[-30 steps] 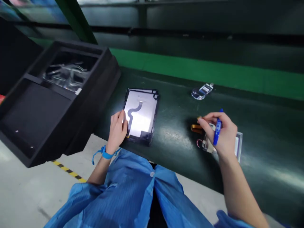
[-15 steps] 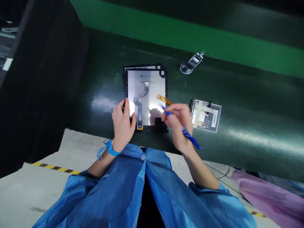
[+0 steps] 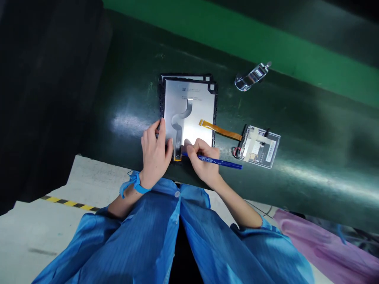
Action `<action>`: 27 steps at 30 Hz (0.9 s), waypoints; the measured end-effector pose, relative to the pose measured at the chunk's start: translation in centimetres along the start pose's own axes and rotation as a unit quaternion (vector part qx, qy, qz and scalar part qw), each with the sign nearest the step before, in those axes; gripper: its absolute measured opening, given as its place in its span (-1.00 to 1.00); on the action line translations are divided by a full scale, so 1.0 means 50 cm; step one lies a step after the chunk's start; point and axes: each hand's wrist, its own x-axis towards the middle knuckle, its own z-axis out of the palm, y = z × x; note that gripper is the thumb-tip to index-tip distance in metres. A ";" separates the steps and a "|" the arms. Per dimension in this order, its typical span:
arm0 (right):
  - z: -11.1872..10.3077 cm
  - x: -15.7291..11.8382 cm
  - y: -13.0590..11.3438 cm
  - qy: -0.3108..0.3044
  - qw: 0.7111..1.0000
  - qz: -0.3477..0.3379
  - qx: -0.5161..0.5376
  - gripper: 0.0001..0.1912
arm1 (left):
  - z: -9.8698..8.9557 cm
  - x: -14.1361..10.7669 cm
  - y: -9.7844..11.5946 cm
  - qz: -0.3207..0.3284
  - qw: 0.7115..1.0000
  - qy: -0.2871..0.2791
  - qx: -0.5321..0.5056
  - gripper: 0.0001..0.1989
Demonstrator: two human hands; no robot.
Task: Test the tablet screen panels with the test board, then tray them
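A display panel (image 3: 198, 114) with a silvery back and black frame lies on top of a second, similar panel (image 3: 189, 76). A dark flat cable (image 3: 179, 136) runs down its back to a small yellow-edged connector (image 3: 177, 159) near the bottom. My left hand (image 3: 155, 148) rests on the panel's lower left edge, fingers apart. Pinched in my right hand (image 3: 204, 159) is a blue pen (image 3: 220, 162), its tip close to the connector; whether it touches is hidden. An orange ribbon cable (image 3: 223, 131) reaches over the panel's right side from a small circuit board assembly (image 3: 260, 146).
A shiny metal and clear object (image 3: 251, 77) stands at the back right of the dark green table (image 3: 133, 79). A black upright surface (image 3: 53, 86) borders the left. Pink cloth (image 3: 322, 244) shows at lower right, beside cables near the floor.
My right hand has moved left and down with the pen, bringing its tip to the panel's bottom connector. The orange ribbon cable is now uncovered. My left hand stays on the panel; the view has shifted.
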 end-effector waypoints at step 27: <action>-0.221 0.100 0.068 -0.147 0.987 0.050 -0.034 -0.61 | -0.010 0.282 0.032 0.049 0.951 -0.296 -0.071 -0.76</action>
